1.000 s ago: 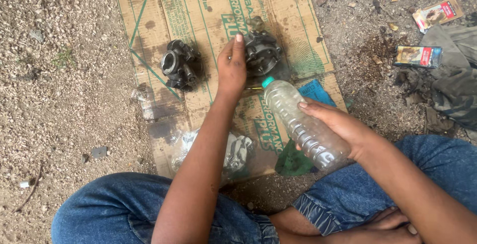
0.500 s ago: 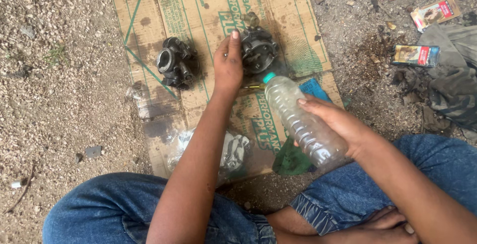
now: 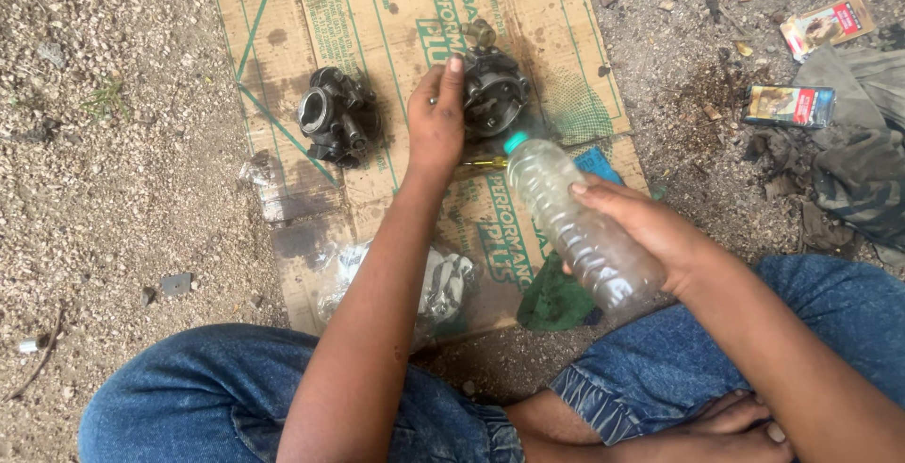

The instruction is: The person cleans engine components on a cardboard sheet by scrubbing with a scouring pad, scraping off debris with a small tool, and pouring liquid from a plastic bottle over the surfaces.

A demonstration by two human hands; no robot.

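Observation:
I sit cross-legged on gravel in front of a flat sheet of cardboard point(image 3: 396, 10). My left hand point(image 3: 436, 122) reaches forward, its fingertips against the left edge of a dark, greasy metal engine part point(image 3: 495, 93). Whether the fingers pinch anything small is hidden by the back of the hand. A second dark metal part point(image 3: 335, 119) lies apart to the left. My right hand point(image 3: 650, 229) grips a clear plastic bottle point(image 3: 575, 227) with a teal cap, tilted so its cap points at the first part.
A yellow-handled tool point(image 3: 485, 162) lies under the bottle's neck. A green rag point(image 3: 556, 301) and a crumpled clear plastic bag point(image 3: 438, 284) sit on the cardboard's near edge. Two small printed packets point(image 3: 828, 24) point(image 3: 790, 105) and a grey cloth point(image 3: 863, 175) lie at the right.
The view has shifted slightly. Both hands, the bottle and the two metal parts keep about the same places.

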